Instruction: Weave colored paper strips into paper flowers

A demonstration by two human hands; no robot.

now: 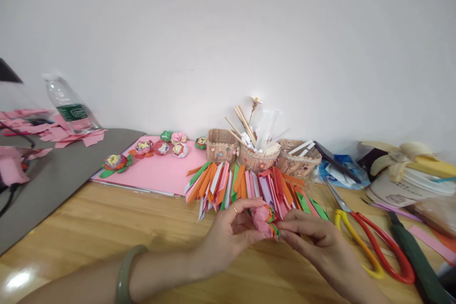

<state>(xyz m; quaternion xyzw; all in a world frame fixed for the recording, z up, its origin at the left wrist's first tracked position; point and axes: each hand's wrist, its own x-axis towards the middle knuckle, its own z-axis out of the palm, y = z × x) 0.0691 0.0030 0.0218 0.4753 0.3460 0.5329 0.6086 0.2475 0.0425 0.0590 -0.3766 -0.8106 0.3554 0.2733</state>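
We see the folded paper piece [262,218] between our two hands, over the wooden table [153,221] and just in front of a row of coloured paper strips [221,185]; its pink side faces our left hand [228,232], its green and orange edges point toward our right hand [317,237], and its long axis runs roughly from the wall side toward us, slightly aslant; our left thumb and fingers clasp the pink side, while our right fingertips pinch the coloured edges; behind the strips we find three baskets side by side: the middle basket [259,159] holds wooden sticks [245,126], clear straws [269,128] and small white pieces; the right basket [297,164] holds white sticks [302,147]; we cannot tell what lies inside the left basket [221,147].
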